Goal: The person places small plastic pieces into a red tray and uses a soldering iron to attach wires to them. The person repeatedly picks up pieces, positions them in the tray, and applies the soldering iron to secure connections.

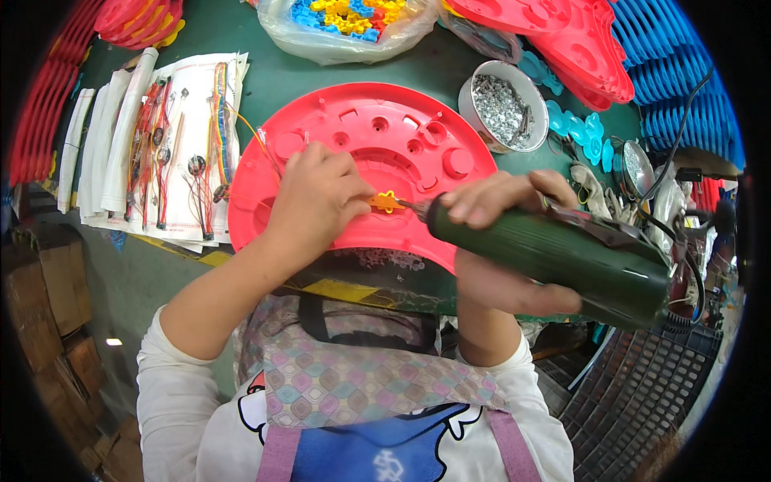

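Between the thumb and forefinger of the left hand (317,197), pinched at its left end, a small orange-yellow plastic piece (389,202), over the middle of a rounded red plastic shell (401,233); impossible to tell whether resting on it or held just above. Just right of those fingertips, a thin screwdriver bit (413,206), pointing at the piece; contact too small to make out. Under the bent, wrapped fingers of the right hand (502,201), a thick dark-green electric screwdriver (554,253), lying sideways with its rear end to the right. Well left of the left fingers, wired components (163,153) on white sheets (185,112). Beyond the left fingers, past the shell, a clear plastic bag (345,52) of blue, yellow and red pieces (345,16). Beyond the right fingers, near the shell's edge, a white bowl (467,112) of silvery screws (502,108). Farther right of the bowl, light-blue plastic parts (593,128) and stacked blue plastic parts (675,64). Beneath both hands' work, a green tabletop (221,32).
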`<state>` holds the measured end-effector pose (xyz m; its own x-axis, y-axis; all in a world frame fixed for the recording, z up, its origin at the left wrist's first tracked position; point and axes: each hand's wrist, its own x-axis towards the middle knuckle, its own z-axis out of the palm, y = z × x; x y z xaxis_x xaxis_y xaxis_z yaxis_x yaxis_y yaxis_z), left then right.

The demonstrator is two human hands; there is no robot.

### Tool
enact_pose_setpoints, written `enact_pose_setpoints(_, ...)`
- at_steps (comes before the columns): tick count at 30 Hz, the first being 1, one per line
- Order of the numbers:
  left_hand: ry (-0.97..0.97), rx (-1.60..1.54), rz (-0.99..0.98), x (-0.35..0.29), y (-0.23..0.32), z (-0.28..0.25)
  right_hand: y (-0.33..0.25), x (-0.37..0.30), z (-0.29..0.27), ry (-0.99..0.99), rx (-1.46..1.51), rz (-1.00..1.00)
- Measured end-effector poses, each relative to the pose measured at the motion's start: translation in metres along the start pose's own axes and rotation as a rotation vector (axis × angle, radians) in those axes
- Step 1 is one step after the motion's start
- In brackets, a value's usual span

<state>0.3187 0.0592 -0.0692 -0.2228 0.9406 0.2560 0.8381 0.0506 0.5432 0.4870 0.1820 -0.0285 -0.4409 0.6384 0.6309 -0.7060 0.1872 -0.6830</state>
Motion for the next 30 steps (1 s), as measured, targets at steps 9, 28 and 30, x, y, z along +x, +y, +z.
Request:
enact_pose_setpoints(9, 0.011, 0.013, 0.026, 0.002, 0.001, 0.0, 0.019, 0.0, 0.016, 0.005, 0.024, 0.191)
enact_pose_setpoints(28, -0.119, -0.162, 0.048, 0.003, 0.0, -0.005, 0.021, 0.005, 0.017, -0.019, 0.05, 0.115)
enact_pose_setpoints(30, -0.109, -0.158, 0.047, 0.002, -0.001, -0.004, 0.023, 0.004, 0.018, -0.03, 0.041, 0.104)
